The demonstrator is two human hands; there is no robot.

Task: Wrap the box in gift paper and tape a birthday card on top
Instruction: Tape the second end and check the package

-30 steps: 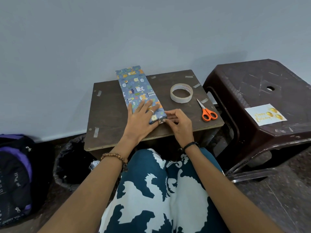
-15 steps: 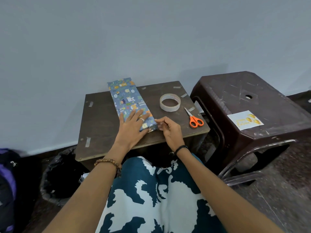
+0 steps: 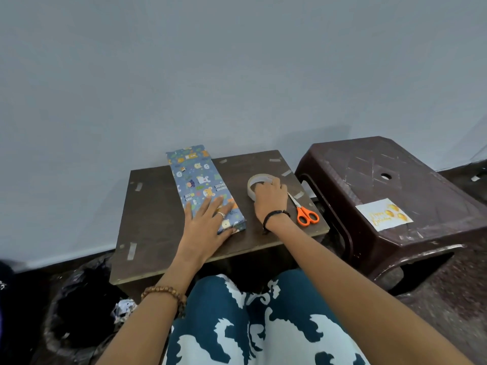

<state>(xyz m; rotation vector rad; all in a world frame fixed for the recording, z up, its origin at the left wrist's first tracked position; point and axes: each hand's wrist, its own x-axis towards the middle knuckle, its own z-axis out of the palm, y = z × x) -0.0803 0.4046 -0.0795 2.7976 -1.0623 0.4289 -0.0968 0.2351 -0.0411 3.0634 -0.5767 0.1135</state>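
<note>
Biggest thing first: the dark plastic stool point(image 3: 395, 185) at abt 3 o'clock of the work surface, w/ the birthday card point(image 3: 383, 214) lying flat on its near part. Prob. parked there so it stays out of the way till the wrapping's finished.

Next the small brown table point(image 3: 163, 219), centre, stray bits of old tape stuck round its edges. At 7 o'clock, down on the floor, a black bin point(image 3: 76, 312) w/ crumpled paper scraps at its rim.

On the table, running from 12 o'clock toward the person, the box point(image 3: 200, 183), fully covered in blue cartoon-print gift paper. Far end overhangs the table's back edge a little.

Left hand point(image 3: 204, 225) lies flat on the near end of the box, fingers straight and spread, thumb out to the side. Looks like it's pinning the last fold so the paper doesn't spring open.

Right hand point(image 3: 270, 194) is at 2 o'clock on the tape roll point(image 3: 257, 180), fingers curled over the ring's far rim. Whether it's actually gripping or just touching, can't tell for sure. My guess: fetching tape to seal that near end.

Smallest: orange-handled scissors point(image 3: 304, 213) just right of the right wrist, blades pointing toward the roll, handy for cutting a strip.
</note>
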